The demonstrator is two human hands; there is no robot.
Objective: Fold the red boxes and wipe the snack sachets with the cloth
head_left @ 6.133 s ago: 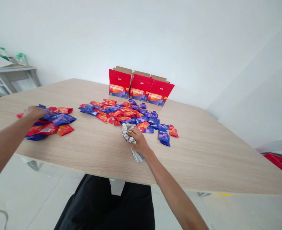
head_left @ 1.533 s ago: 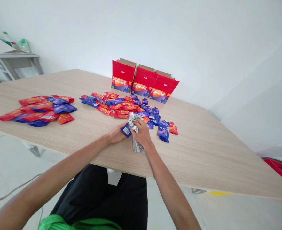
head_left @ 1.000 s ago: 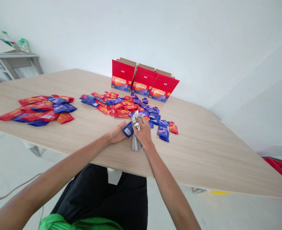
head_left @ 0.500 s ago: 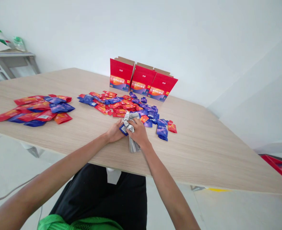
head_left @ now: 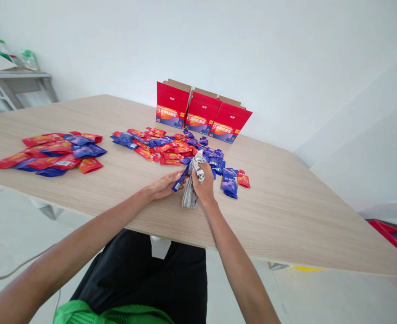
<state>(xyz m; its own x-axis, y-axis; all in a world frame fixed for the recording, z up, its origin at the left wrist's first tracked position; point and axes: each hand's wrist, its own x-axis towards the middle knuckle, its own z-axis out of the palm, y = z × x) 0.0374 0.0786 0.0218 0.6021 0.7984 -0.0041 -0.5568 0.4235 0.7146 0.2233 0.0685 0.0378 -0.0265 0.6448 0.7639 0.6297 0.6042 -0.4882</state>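
Observation:
My right hand (head_left: pixel 205 184) is closed round an upright bundle of silver-backed sachets (head_left: pixel 191 191) near the table's front middle. My left hand (head_left: pixel 163 184) lies beside it, fingers pinching a blue sachet (head_left: pixel 180 178) that leans against the bundle. Just behind both hands spreads a loose heap of red and blue sachets (head_left: pixel 171 150). A second pile of red and blue sachets (head_left: pixel 55 155) lies far to the left, away from both hands.
Three open red cartons (head_left: pixel 201 118) stand in a row at the back of the wooden table (head_left: pixel 286 211). A grey shelf unit (head_left: pixel 12 87) is at far left. A red tray (head_left: pixel 396 236) sits low at the right edge.
My left hand came back from the left pile to the bundle and took a blue sachet. In the last half second the bundle tilted upright and moved slightly right.

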